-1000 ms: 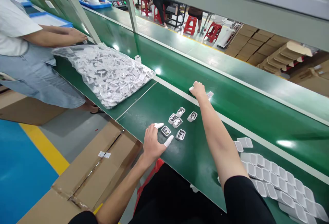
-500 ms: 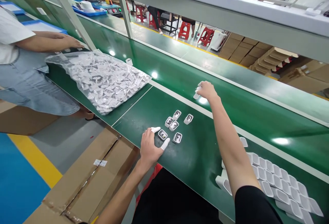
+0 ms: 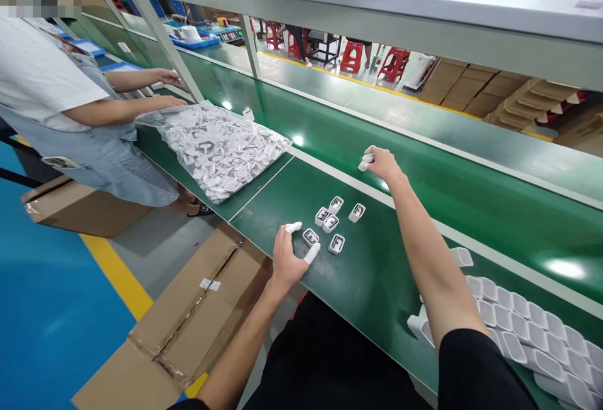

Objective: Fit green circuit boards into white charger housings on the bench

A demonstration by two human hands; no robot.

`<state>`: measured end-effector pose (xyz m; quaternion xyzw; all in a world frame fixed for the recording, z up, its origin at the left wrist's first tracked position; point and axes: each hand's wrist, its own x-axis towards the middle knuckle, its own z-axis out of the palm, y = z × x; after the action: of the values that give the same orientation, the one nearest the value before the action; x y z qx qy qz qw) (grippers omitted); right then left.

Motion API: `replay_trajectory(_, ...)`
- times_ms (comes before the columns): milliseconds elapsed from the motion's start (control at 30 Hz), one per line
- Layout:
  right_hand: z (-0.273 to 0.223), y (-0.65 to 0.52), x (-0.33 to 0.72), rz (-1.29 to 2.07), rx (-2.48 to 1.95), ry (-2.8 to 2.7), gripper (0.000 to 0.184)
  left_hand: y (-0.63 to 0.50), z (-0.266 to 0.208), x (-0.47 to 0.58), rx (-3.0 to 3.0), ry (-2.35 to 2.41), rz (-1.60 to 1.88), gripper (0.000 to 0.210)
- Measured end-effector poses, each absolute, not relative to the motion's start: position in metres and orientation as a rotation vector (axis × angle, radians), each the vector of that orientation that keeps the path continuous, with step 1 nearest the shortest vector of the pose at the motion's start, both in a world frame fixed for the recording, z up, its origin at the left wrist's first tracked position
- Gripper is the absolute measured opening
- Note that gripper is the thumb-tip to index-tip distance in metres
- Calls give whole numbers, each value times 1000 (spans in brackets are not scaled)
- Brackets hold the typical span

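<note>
A worker's left hand (image 3: 288,259) curls around a small white case (image 3: 311,237) on a green desk (image 3: 249,226), to the right of a clear bag of white parts (image 3: 221,152). Finger and thumb, tipped in white covers, stand parted at either side, the grip slack; whether they touch the case cannot be told. Farther right of the bag, the right hand (image 3: 383,164) pinches what appears to be a white piece (image 3: 363,166), mostly hidden by the fingers. The case should prove light and stiff, its smooth walls perhaps slippery and its contents likely the delicate part; the outer side walls, clear of the top, look the surest hold. Roughly rectangular with rounded corners, it shows a white rim around a dark and silvery interior too small to read. Five similar cases (image 3: 336,244) sit nearby, also right of the bag; rows of white cups (image 3: 537,334) lie well beyond, on that same side.
</note>
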<state>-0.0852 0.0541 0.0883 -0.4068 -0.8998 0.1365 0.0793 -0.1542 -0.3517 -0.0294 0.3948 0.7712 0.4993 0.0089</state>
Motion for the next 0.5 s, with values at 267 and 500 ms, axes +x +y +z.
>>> replay_trajectory(267,170,-101,34,1030,-429,-2625,38,-395,40,-110,1434,2126,1868,42)
replay_trajectory(500,157,-286,177,1266,-366,-2519,45,-425,48,-35,1552,1159,1173,79)
